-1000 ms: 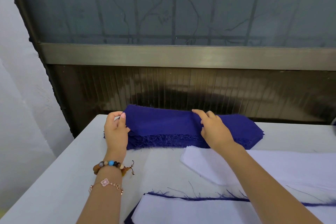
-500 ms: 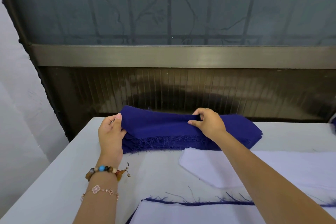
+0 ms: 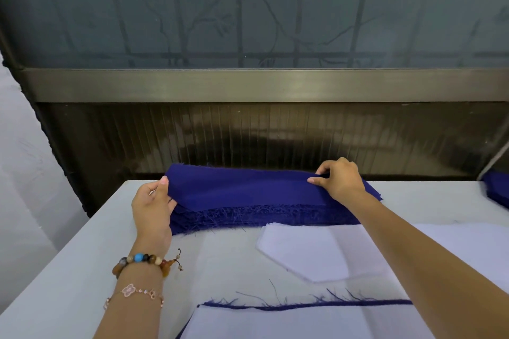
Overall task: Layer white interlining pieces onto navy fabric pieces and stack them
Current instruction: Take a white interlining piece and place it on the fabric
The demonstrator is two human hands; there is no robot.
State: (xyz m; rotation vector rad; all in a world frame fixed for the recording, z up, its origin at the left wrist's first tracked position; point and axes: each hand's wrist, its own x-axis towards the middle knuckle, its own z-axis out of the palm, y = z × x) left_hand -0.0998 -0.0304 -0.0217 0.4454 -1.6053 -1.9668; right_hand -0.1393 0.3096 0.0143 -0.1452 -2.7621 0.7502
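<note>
Navy fabric stack (image 3: 261, 216): at the far side of the white desk (image 3: 68, 270), frayed edge toward the person. Top navy piece (image 3: 242, 187): raised slightly off the stack. Left hand (image 3: 151, 206): thumb and fingers pinch its left end; beaded bracelet (image 3: 143, 260) at the wrist. Right hand (image 3: 341, 180): curled fingers pinch its right part. White interlining pieces (image 3: 316, 250): flat, just before the stack. Layered piece (image 3: 289, 323): white over navy, nearest the person.

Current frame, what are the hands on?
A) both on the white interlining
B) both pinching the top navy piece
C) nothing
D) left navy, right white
B: the left hand pinches the left end and the right hand the right end of the top navy piece on the navy stack; the white interlining lies untouched nearer the person.
</note>
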